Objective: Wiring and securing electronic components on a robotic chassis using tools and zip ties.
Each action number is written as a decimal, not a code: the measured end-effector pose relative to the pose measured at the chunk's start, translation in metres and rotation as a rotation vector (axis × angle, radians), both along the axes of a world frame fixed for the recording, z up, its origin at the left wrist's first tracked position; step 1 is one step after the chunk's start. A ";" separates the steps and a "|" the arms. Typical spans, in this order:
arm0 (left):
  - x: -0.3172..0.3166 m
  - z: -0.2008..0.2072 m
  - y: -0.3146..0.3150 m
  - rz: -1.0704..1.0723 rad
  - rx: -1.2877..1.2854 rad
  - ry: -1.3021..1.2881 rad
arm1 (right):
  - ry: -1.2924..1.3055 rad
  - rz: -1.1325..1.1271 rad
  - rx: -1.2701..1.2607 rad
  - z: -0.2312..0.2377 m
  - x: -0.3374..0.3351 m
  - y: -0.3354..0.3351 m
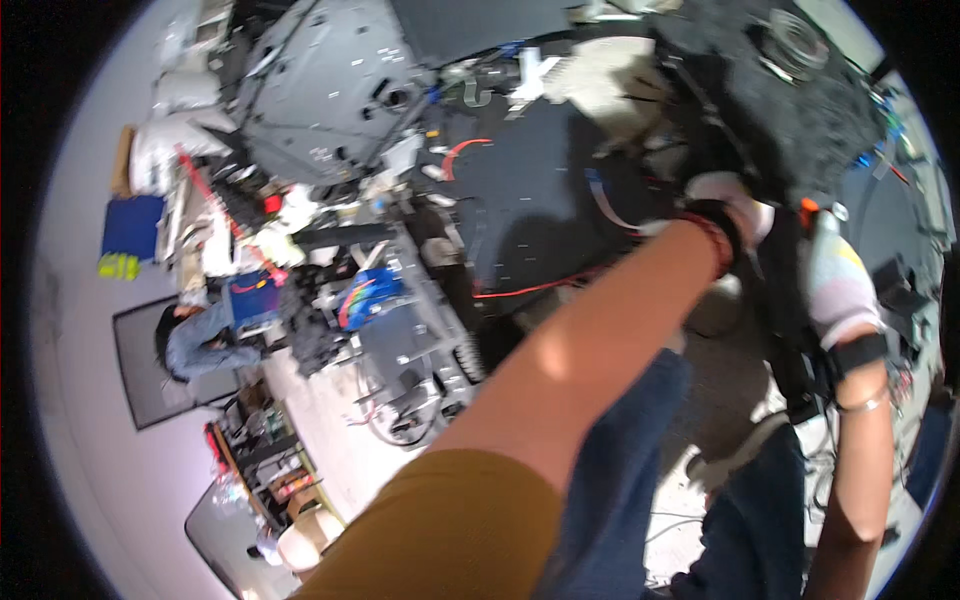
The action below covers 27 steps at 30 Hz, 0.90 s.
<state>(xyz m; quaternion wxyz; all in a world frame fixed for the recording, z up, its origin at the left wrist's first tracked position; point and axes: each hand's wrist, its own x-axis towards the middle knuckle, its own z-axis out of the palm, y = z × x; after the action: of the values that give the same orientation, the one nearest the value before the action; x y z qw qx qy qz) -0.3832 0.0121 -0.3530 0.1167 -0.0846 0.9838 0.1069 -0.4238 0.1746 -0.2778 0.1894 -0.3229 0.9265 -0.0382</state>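
My left hand, in a pale glove with a dark band and a red bracelet at the wrist, reaches across to a long black bar. Its fingers are blurred and partly hidden, so I cannot tell their grip. To its right is my right hand, in a white glove with a black wrist strap. The fingers look closed at the bar's upper end, beside a small orange piece; what they hold is too blurred to name. A large dark flat panel lies left of my left hand, with a red wire along its lower edge.
A dark shaggy mass and a clear roll are beyond my hands. A large grey panel stands at far left. Cluttered parts, a blue bag and cables lie left. A person sits further off.
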 end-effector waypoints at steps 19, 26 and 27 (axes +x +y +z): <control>0.011 0.031 -0.022 -0.061 0.276 0.081 | -0.191 -0.059 -0.049 0.030 0.008 -0.011; 0.015 0.040 -0.017 -0.326 0.159 0.103 | -0.291 0.028 -0.146 0.019 0.010 -0.005; 0.014 0.037 -0.017 -0.296 0.208 0.056 | -0.280 0.091 -0.093 0.017 0.010 -0.004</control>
<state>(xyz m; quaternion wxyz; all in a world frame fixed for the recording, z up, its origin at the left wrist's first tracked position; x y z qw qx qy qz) -0.3690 -0.0054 -0.3159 0.1120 0.0764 0.9720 0.1920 -0.4139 0.1707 -0.2605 0.3031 -0.3646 0.8726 -0.1173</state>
